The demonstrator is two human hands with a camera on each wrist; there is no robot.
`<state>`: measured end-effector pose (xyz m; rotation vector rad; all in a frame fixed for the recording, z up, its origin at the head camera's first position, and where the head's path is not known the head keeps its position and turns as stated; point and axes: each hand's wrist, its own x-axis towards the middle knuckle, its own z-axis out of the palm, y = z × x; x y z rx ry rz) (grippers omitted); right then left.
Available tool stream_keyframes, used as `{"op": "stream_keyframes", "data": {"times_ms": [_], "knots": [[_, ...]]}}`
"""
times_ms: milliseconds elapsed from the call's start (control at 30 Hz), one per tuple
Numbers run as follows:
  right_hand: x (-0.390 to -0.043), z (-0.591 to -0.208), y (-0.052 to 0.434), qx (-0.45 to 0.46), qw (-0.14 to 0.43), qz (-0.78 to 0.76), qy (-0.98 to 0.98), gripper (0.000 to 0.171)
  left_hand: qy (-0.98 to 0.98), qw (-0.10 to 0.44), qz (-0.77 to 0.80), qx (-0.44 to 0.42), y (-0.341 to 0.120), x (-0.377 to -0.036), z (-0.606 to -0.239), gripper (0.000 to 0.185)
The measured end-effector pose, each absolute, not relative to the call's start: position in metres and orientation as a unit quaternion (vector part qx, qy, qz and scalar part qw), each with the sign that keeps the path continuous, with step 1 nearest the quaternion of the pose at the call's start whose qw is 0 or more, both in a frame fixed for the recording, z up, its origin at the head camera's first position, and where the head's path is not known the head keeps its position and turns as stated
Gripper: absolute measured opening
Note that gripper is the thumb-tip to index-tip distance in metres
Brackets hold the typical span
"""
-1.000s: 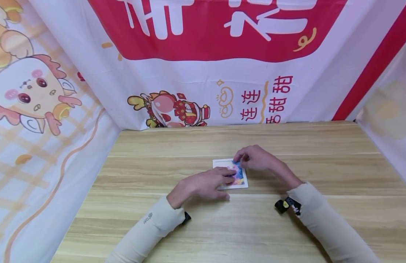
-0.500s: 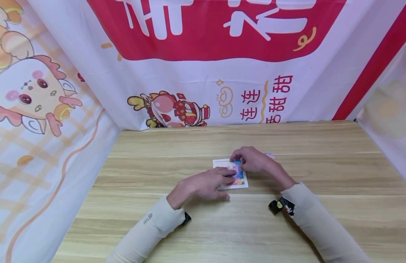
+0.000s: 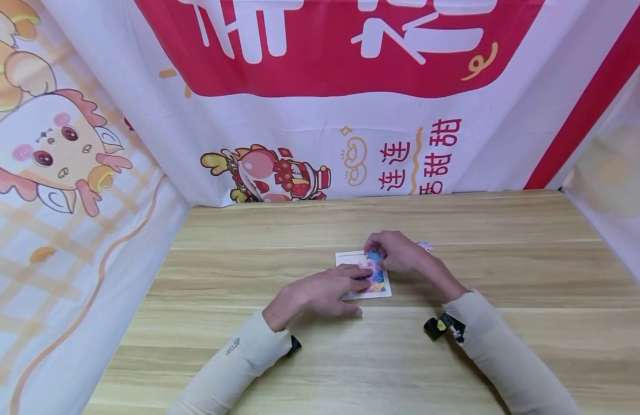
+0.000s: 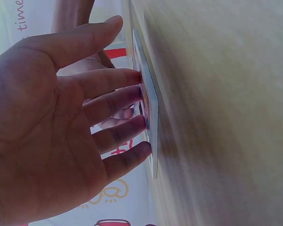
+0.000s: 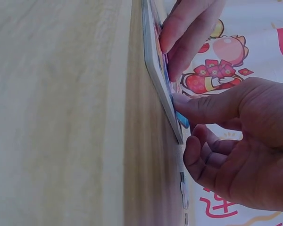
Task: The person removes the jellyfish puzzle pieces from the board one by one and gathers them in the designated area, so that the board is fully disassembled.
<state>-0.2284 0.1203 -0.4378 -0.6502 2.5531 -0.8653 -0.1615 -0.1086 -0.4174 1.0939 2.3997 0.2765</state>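
A small jigsaw puzzle [image 3: 382,286] with a white border and a colourful picture lies flat on the wooden table. My left hand [image 3: 327,290] rests on it from the left; in the left wrist view its fingers [image 4: 118,96] are extended with the tips on the picture, and the thumb is held off. At the puzzle's far right corner, my right hand [image 3: 400,252] pinches a blue jigsaw piece [image 5: 182,119] between thumb and forefinger, low over the board. The other right fingers are curled. Part of the picture is hidden under both hands.
Several loose puzzle pieces [image 5: 184,188] lie on the table past the right hand, mostly hidden by it in the head view. A printed cloth [image 3: 299,127] hangs along the table's back edge, with more cloth at both sides.
My right hand has shifted slightly left over the puzzle's far right corner, bringing a loose piece behind the wrist into view. The left hand has stayed in place.
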Motion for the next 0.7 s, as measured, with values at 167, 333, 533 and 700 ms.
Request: {"op": "stream_keyframes", "data": {"times_ms": [167, 333, 533, 700], "knots": [[-0.2273, -0.4357, 0.1209, -0.229, 0.172, -0.3, 0.91, 0.036, 0.878, 0.242, 0.102, 0.4, -0.1089, -0.1611, -0.4168, 0.067], [-0.225, -0.4361, 0.1229, -0.23, 0.168, -0.308, 0.908, 0.034, 0.878, 0.243, 0.105, 0.398, -0.1092, -0.1608, -0.4167, 0.067], [-0.2234, -0.4378, 0.1261, -0.225, 0.15, -0.326, 0.906, 0.025, 0.879, 0.241, 0.104, 0.398, -0.109, -0.1606, -0.4165, 0.067], [-0.2246, -0.4376, 0.1287, -0.223, 0.145, -0.352, 0.897, 0.021, 0.879, 0.246, 0.107, 0.394, -0.1094, -0.16, -0.4156, 0.067]]}}
